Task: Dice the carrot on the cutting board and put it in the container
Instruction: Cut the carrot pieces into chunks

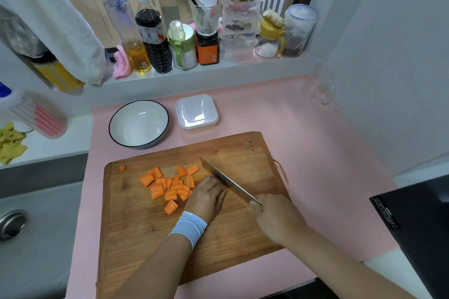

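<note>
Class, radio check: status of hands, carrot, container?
Right hand grips knife; left hand holds carrot at blade. Carrot pieces piled on cutting board. Container empty, beyond board.

Nothing here is sharp enough to read as a word or number; the dark sauce bottle (152, 36) carries a white label with a red mark and small print, all blurred; the jar (207, 52) further along has an orange label with a pale printed patch, equally illegible. The cutting board (243, 160) bears a few characters stamped near its far right corner; the black box (413, 221) shows lines of fine white print; neither can be read.
</note>
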`<act>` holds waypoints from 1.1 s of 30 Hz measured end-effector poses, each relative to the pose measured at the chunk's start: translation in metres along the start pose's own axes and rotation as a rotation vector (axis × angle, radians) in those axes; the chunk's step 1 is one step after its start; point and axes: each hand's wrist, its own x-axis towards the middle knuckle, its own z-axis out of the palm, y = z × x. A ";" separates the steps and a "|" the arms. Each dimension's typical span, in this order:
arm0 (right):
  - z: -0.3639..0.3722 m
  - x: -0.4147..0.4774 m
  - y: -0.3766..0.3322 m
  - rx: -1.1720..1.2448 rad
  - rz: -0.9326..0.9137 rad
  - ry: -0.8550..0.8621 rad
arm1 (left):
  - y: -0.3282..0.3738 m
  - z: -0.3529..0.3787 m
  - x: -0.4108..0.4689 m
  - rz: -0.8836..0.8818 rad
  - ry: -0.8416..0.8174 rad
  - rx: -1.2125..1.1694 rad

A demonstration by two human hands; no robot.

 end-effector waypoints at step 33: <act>-0.034 0.016 -0.001 0.065 -0.008 0.011 | -0.015 -0.062 0.016 -0.577 0.245 -0.118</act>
